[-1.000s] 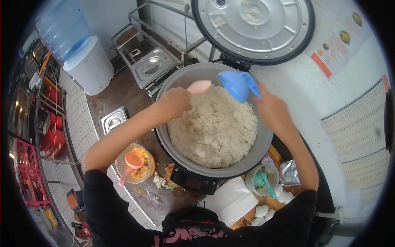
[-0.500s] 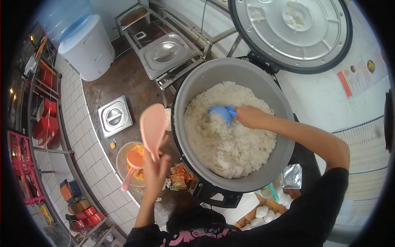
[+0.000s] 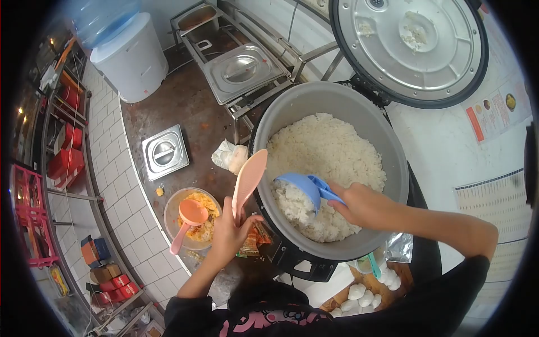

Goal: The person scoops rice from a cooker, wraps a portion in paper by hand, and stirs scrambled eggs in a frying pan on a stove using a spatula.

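Observation:
A large grey pot (image 3: 387, 126) holds a deep bed of cooked white rice (image 3: 331, 137). My right hand (image 3: 362, 208) grips the handle of a blue scoop (image 3: 300, 182), whose bowl is filled with rice just above the bed. At the pot's left rim, my left hand (image 3: 227, 236) is closed around a pink rice paddle (image 3: 251, 177), its blade pointing up. Left of that hand stands a clear bowl (image 3: 171, 216) of orange-yellow food, with an orange measuring scoop (image 3: 192, 213) with a pink handle in it.
The cooker's round lid (image 3: 415, 50) stands raised behind the pot. A lidded steel container (image 3: 165, 153) and a crumpled white wrap (image 3: 224, 154) lie left. A steel rack (image 3: 241, 67) is behind them. White eggs (image 3: 359, 297) sit by the pot's front.
My right hand has brought the scoop down and toward me through the rice, and its bowl now carries rice. My left hand has shifted right with the paddle, nearer the pot.

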